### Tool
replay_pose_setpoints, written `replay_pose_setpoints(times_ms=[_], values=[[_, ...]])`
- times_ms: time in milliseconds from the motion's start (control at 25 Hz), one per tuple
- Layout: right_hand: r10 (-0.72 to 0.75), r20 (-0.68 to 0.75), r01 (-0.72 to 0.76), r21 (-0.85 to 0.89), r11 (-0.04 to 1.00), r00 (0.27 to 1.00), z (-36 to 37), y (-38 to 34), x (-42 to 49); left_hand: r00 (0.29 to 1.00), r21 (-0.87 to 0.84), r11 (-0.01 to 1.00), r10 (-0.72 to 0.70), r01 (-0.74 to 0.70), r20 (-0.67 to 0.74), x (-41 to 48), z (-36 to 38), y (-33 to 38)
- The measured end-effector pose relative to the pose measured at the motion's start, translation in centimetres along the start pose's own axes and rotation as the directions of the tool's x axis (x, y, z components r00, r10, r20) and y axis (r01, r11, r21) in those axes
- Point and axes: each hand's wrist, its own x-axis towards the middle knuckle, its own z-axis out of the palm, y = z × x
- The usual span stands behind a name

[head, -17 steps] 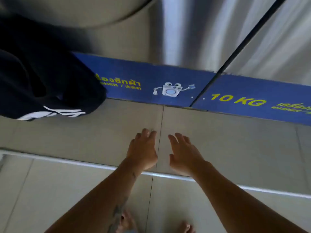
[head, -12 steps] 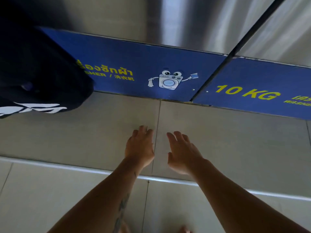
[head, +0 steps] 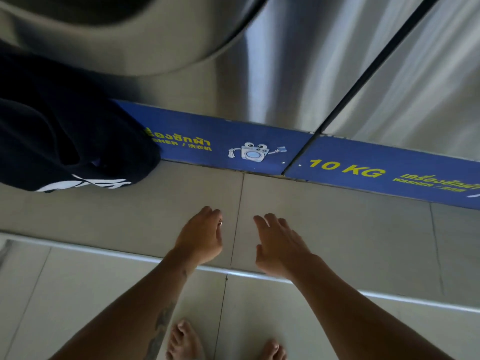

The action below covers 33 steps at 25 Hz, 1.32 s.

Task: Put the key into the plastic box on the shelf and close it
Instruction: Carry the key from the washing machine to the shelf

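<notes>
Both hands are held out low over the tiled step, backs up. The fingers of my left hand (head: 200, 237) are curled together, and a small shiny metal piece, apparently the key (head: 220, 223), peeks out at their tips. My right hand (head: 279, 246) is beside it with the fingers loosely spread and nothing in it. A narrow gap separates the two hands. No plastic box or shelf is in view.
Steel washing machine fronts (head: 298, 74) rise ahead, with a blue label strip (head: 207, 141) at their base reading "10 KG". A dark garment (head: 65, 141) hangs at the left over the raised tile step (head: 350, 229). My bare feet (head: 181, 341) stand on the lower floor.
The view has tilted back down, so my feet show again. Both hands stay side by side over the step. The left fingers have curled and the metal glint now shows.
</notes>
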Motion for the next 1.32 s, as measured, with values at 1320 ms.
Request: replay_pose_setpoints(times_ms=[1320], values=[[-0.936, 0.187, 0.922, -0.311, 0.232, 0.299, -19.4, -34.7, -53.1, 0.143, -0.743, 0.491, -0.863, 0.454, -0.484, -67.8, -35.8, 24.1]])
